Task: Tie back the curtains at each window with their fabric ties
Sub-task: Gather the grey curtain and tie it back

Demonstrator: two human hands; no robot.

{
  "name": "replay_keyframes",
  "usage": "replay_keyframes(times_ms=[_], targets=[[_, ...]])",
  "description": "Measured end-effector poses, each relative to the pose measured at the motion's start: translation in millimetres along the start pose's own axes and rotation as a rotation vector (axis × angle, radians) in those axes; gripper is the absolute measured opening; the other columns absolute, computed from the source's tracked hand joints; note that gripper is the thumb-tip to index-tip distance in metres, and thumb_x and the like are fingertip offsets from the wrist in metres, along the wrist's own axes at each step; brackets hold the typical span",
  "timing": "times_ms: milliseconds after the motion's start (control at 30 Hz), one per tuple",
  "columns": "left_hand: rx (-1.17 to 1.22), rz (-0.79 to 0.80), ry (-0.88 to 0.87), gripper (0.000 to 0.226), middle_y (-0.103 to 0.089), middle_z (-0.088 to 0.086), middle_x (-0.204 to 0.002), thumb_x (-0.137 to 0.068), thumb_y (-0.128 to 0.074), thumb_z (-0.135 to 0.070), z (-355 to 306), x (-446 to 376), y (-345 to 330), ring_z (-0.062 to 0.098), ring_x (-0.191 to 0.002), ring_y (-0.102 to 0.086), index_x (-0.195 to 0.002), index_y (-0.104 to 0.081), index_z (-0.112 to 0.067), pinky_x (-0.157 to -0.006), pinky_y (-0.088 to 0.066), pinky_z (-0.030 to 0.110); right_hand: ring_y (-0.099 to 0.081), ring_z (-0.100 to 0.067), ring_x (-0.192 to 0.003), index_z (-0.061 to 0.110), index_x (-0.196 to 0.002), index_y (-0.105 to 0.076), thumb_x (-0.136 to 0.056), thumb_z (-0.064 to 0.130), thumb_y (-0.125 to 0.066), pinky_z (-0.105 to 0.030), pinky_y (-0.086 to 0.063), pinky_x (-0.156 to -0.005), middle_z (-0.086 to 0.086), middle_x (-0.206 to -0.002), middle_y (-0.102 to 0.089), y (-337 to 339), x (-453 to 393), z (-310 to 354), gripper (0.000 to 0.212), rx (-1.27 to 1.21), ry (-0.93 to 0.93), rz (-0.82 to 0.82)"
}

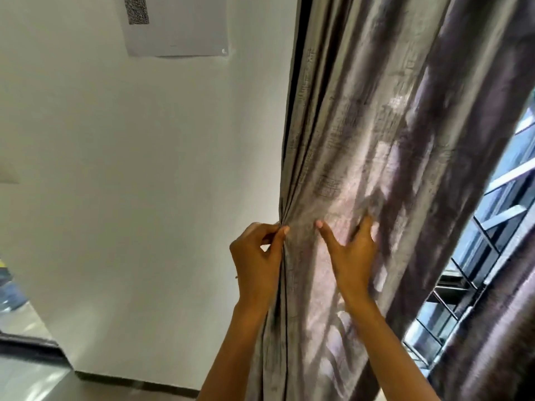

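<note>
Curtain (376,125) fabric, grey-brown and faintly patterned, hangs in long folds down the right half of the view, between a white wall (144,169) on its left and a barred window (492,227) on its right. The left hand (256,256) is at the curtain's left edge, where the pleats bunch together; its thumb and curled fingers (282,231) pinch that gathered edge. The right hand (351,250) lies just beside it, on the front face of the cloth, with fingers straight and spread, pressing flat against the fabric without gripping it. Both forearms reach up from the bottom of the view. A sheet of paper (176,27) with a printed code hangs on the wall above. No fabric tie can be made out.
</note>
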State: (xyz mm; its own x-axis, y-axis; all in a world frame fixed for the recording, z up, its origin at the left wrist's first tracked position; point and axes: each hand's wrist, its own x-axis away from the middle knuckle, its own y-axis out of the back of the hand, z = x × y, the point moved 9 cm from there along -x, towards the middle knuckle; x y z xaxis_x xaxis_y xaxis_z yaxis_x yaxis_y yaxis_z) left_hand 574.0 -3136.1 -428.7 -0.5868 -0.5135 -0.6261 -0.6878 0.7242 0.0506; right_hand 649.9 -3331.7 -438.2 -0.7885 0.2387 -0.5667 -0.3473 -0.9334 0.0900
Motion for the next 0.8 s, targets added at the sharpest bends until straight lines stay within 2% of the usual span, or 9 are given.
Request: replay_keyframes(times_ms=[33,67,167,333,433,533,633,733,800], targets=[[-0.002,-0.004,0.000,0.013,-0.068,-0.008,-0.080,-0.082,-0.071,-0.024,0.3,-0.5,-0.8,0.003,-0.075,-0.065,-0.087,-0.073,-0.013,-0.071,-0.052,0.011,-0.055,-0.002,-0.072,0.019,-0.097,-0.059,-0.085,0.026,-0.069,-0.026,-0.045,-0.067,0.008,-0.080,-0.059,-0.6,0.8,3.2,0.017,0.033,0.056,0.003],[0.002,-0.010,0.003,0.010,-0.067,-0.010,-0.080,-0.083,-0.071,-0.023,0.9,-0.8,-1.6,0.003,-0.075,-0.065,-0.087,-0.073,-0.014,-0.071,-0.052,0.011,-0.046,0.002,-0.055,0.022,-0.078,-0.055,-0.090,0.017,-0.065,-0.023,-0.038,-0.056,0.014,-0.063,-0.051,-2.0,4.7,8.6,0.016,0.087,0.115,-0.024],[0.018,-0.022,-0.006,0.005,-0.064,-0.017,-0.078,-0.084,-0.070,-0.020,-1.1,1.1,-4.0,-0.001,-0.076,-0.063,-0.088,-0.072,-0.018,-0.069,-0.048,0.007,-0.044,0.004,-0.047,0.010,-0.088,-0.066,-0.093,0.006,-0.053,-0.006,-0.031,-0.052,0.009,-0.058,-0.052,-27.8,25.2,6.0,0.015,0.224,0.149,0.106],[0.055,0.014,-0.047,0.007,-0.067,-0.015,-0.080,-0.084,-0.069,-0.017,-4.5,7.1,-9.1,-0.002,-0.077,-0.064,-0.090,-0.073,-0.016,-0.069,-0.050,0.009,-0.058,0.001,-0.109,0.049,-0.127,-0.052,-0.088,0.072,-0.034,-0.028,-0.044,-0.100,0.017,-0.123,-0.062,-59.5,52.0,17.9,0.048,0.341,0.160,0.347],[0.069,0.035,-0.048,0.014,-0.068,-0.013,-0.083,-0.081,-0.070,-0.023,-5.6,8.4,-10.7,-0.003,-0.078,-0.064,-0.092,-0.074,-0.015,-0.067,-0.049,0.007,-0.052,-0.004,-0.120,0.043,-0.137,-0.043,-0.096,0.059,-0.031,-0.028,-0.040,-0.105,0.010,-0.138,-0.052,-65.3,55.5,23.2,0.045,0.414,0.272,0.427],[0.073,0.014,-0.034,0.015,-0.069,-0.010,-0.082,-0.080,-0.074,-0.022,-2.3,3.3,-6.8,-0.001,-0.076,-0.065,-0.091,-0.075,-0.013,-0.067,-0.051,0.011,-0.040,-0.015,-0.135,0.018,-0.149,-0.028,-0.099,0.015,-0.039,-0.016,-0.036,-0.103,-0.005,-0.154,-0.030,-72.7,64.0,28.4,0.051,0.395,0.428,0.620],[0.054,-0.018,-0.016,0.008,-0.069,-0.010,-0.078,-0.081,-0.072,-0.024,2.5,-3.4,-0.4,0.001,-0.073,-0.065,-0.085,-0.074,-0.017,-0.068,-0.053,0.014,-0.017,-0.012,-0.145,0.008,-0.144,-0.035,-0.093,0.009,-0.045,-0.014,-0.014,-0.114,-0.022,-0.155,-0.018,-37.3,40.0,33.2,0.052,0.171,0.363,0.364],[0.061,-0.007,-0.019,0.005,-0.067,-0.016,-0.078,-0.079,-0.071,-0.029,1.4,-5.9,1.2,-0.001,-0.074,-0.065,-0.083,-0.070,-0.026,-0.066,-0.050,0.008,0.004,-0.024,-0.147,0.015,-0.150,-0.020,-0.088,0.048,-0.058,-0.048,0.004,-0.117,-0.015,-0.159,0.001,20.5,5.7,5.4,0.080,0.255,0.070,-0.179],[0.069,0.018,-0.025,0.007,-0.066,-0.017,-0.078,-0.079,-0.069,-0.031,0.4,-6.4,-0.4,-0.002,-0.076,-0.065,-0.084,-0.069,-0.027,-0.064,-0.048,0.006,-0.004,-0.020,-0.146,0.019,-0.152,-0.006,-0.075,0.058,-0.066,-0.050,-0.004,-0.116,-0.008,-0.160,0.000,21.3,-8.0,-16.8,0.105,0.061,-0.110,-0.133]])
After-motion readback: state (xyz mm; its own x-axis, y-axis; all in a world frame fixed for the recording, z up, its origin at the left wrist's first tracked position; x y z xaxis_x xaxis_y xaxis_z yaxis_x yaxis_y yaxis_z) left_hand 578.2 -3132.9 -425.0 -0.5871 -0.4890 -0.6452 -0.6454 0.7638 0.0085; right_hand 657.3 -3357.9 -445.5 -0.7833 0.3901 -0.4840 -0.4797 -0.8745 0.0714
